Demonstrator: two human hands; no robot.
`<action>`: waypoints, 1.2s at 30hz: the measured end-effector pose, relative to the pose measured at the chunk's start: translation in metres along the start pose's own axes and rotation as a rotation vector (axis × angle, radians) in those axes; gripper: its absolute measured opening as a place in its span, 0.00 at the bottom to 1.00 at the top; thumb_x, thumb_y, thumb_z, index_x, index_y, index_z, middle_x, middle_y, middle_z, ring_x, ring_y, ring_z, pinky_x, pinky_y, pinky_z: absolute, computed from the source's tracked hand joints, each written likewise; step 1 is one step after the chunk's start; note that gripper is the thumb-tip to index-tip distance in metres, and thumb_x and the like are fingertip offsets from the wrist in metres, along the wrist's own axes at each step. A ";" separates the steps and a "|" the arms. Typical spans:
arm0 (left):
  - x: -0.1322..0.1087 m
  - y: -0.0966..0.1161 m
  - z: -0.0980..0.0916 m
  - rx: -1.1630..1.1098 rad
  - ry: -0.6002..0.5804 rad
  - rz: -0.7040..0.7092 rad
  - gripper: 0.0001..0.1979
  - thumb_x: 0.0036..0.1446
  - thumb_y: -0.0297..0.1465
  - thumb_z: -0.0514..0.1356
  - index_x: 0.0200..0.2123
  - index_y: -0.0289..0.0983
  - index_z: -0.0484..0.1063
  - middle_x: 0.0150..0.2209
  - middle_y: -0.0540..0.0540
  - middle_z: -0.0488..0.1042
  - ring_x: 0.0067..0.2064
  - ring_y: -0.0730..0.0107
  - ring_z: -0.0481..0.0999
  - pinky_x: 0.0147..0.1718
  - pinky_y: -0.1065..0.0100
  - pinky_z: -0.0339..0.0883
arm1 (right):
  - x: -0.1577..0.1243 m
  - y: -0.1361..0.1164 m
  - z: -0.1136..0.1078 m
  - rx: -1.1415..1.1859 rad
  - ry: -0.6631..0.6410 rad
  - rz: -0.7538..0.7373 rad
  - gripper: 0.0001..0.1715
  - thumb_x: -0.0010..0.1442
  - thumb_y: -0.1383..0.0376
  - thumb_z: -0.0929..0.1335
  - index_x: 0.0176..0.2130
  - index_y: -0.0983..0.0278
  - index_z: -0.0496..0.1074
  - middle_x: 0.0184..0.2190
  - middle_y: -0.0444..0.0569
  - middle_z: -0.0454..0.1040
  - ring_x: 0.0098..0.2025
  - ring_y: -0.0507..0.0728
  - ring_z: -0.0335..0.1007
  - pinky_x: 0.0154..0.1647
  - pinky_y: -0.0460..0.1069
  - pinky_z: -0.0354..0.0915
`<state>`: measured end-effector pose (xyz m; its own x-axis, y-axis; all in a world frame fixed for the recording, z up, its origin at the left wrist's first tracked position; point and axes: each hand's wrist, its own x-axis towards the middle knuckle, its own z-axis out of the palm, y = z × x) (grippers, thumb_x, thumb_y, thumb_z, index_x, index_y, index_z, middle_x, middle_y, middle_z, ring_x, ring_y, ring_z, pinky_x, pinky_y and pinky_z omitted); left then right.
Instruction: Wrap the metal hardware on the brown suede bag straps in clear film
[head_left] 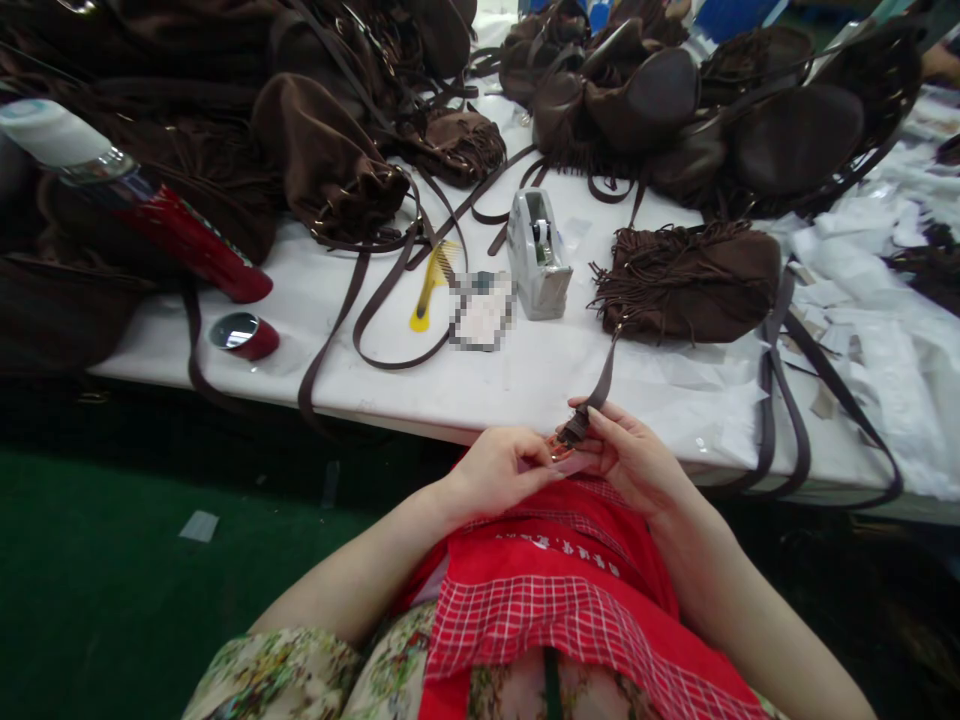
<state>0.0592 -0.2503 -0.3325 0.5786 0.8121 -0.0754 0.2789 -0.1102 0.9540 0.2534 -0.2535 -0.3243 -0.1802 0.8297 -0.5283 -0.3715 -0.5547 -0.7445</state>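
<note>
The end of a brown strap [598, 388] is pinched between both hands just off the near edge of the tabletop [525, 385], above a red apron [555, 590]. The right hand [634, 455] is closed on the strap end, its fingers curled around the dark tip and a small metal fitting [559, 447]. The left hand [499, 468] is closed on the same fitting from the left side, so that the two hands are met together at the strap end. From there the strap is run up and away to a brown fringed bag [686, 280], which is laid on the tabletop right of centre. Just left of the bag a grey tape dispenser [536, 255] is stood, and left of that a yellow comb [433, 285] is laid under a loop of loose strap. Further left, near the tabletop's edge, a red cap [244, 335] is set beside a red bottle [191, 245] lying tilted on its side. The far side of the tabletop is covered by a heap of brown bags [637, 100], and white paper scraps [862, 290] are spread at the right.
</note>
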 end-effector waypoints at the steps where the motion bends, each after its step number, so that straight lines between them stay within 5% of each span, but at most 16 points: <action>1: -0.001 0.000 -0.001 -0.026 0.004 0.009 0.13 0.57 0.35 0.60 0.24 0.34 0.73 0.25 0.49 0.74 0.27 0.75 0.69 0.28 0.73 0.63 | 0.000 -0.001 0.000 -0.001 0.014 -0.019 0.21 0.52 0.57 0.73 0.45 0.60 0.71 0.32 0.49 0.79 0.34 0.59 0.78 0.32 0.51 0.74; 7: -0.006 -0.014 -0.009 -0.217 0.115 0.018 0.11 0.54 0.35 0.63 0.25 0.33 0.74 0.30 0.45 0.77 0.33 0.70 0.75 0.36 0.71 0.69 | 0.000 -0.013 -0.007 -0.048 0.091 -0.240 0.19 0.55 0.56 0.72 0.46 0.58 0.72 0.33 0.48 0.80 0.35 0.57 0.78 0.38 0.51 0.74; 13: -0.006 -0.027 -0.009 -0.255 0.186 -0.064 0.11 0.48 0.34 0.68 0.24 0.32 0.75 0.29 0.43 0.78 0.30 0.71 0.75 0.31 0.72 0.68 | -0.001 -0.019 -0.010 -0.028 0.077 -0.260 0.17 0.56 0.57 0.71 0.46 0.57 0.73 0.33 0.46 0.80 0.34 0.54 0.78 0.36 0.47 0.73; 29: 0.003 -0.022 -0.006 -0.419 -0.018 -0.138 0.11 0.45 0.34 0.69 0.25 0.31 0.76 0.28 0.44 0.78 0.30 0.72 0.74 0.30 0.72 0.66 | -0.001 -0.013 -0.011 -0.040 0.063 -0.165 0.18 0.54 0.57 0.73 0.44 0.58 0.75 0.31 0.48 0.80 0.31 0.54 0.77 0.30 0.46 0.72; 36: 0.014 -0.016 -0.001 -0.439 -0.011 -0.165 0.12 0.49 0.36 0.66 0.30 0.31 0.78 0.27 0.46 0.77 0.26 0.76 0.71 0.28 0.74 0.64 | 0.003 -0.011 -0.014 -0.087 0.054 -0.184 0.18 0.52 0.56 0.73 0.42 0.60 0.76 0.31 0.48 0.80 0.34 0.55 0.77 0.39 0.49 0.71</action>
<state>0.0623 -0.2364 -0.3491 0.5630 0.7918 -0.2368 0.0186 0.2744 0.9614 0.2699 -0.2456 -0.3232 -0.0665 0.9143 -0.3997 -0.3132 -0.3994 -0.8616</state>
